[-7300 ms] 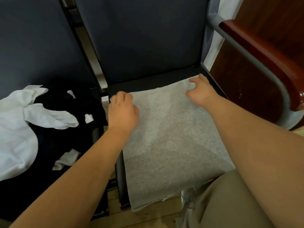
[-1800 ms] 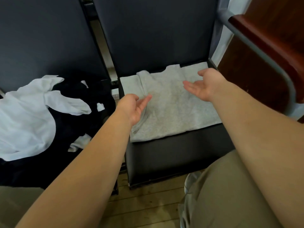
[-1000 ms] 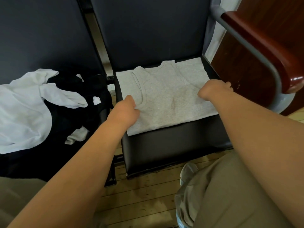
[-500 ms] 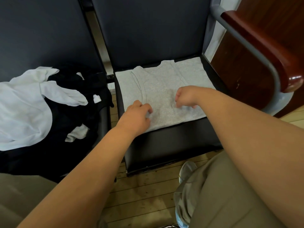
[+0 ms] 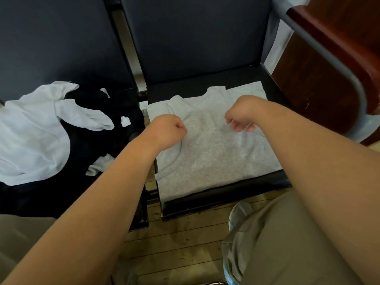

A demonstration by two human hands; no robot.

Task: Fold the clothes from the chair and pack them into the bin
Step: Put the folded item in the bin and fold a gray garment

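Grey tank top (image 5: 216, 157) lies flat on the seat of the right-hand chair (image 5: 226, 194), covering most of it, near edge just shy of the seat's front lip. Bin is not in view.

Left hand (image 5: 167, 130) sits over the top's left side by the armhole seam, fingers curled into a fist. Right hand (image 5: 241, 118) is over the upper middle, fingers curled downward, and a small crease runs off from it. Both are right at the cloth, but I cannot tell if either one actually has fabric pinched.

Step in hand is likely the next fold. To do it well: pinch through all layers, not just the top one, at matching heights on both sides; lift both hands evenly so nothing skews; lay edge on edge, then flatten with the palms. Thin knit will probably sag and slide, so keep the lift low.

Orientation: neckline and straps point away from the person, toward the backrest, with the opposite end at the seat front. So the neck-to-hem axis runs back to front, turned slightly off square to the seat. As it lies the shape is nearly square, so that axis is weak.

Left-hand chair holds a white garment (image 5: 37, 128) tangled over black clothes (image 5: 92, 145), unfolded - most of the task probably remains.
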